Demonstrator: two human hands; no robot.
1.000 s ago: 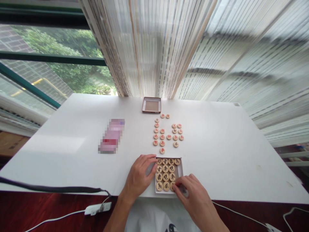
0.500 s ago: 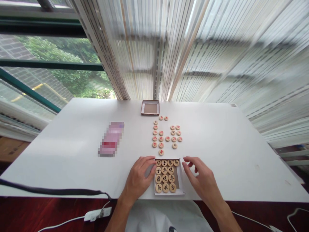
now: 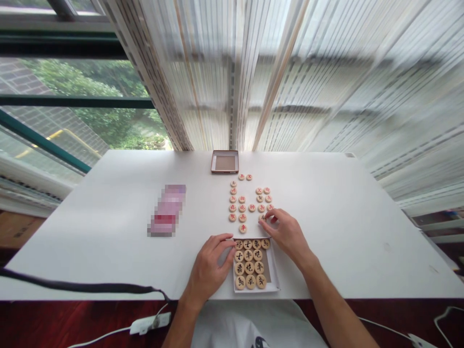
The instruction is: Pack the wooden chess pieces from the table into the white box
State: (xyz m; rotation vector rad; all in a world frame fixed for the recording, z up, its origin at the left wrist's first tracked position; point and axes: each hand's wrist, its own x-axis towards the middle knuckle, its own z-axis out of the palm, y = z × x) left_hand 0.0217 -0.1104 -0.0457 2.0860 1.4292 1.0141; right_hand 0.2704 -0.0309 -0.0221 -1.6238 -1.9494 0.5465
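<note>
A shallow white box (image 3: 274, 275) near the table's front edge holds several round wooden pieces with black characters (image 3: 248, 255). My left hand (image 3: 208, 266) rests against the box's left side, fingers curled on its top left corner. My right hand (image 3: 286, 233) reaches beyond the box, thumb and forefinger pinched on a red-marked piece (image 3: 261, 218) at the near right of a group of several red-marked pieces (image 3: 242, 208) lying on the white table (image 3: 344, 227).
A brown box lid (image 3: 225, 162) lies at the table's far edge by the striped curtain (image 3: 290, 72). A blurred pink object (image 3: 166, 210) lies to the left. A black strap (image 3: 79, 287) crosses the front left corner; white cables and a power strip (image 3: 148, 323) hang below.
My right hand left the box's lower right corner and moved up past the box to a red-marked piece. The left hand stayed at the box's left side.
</note>
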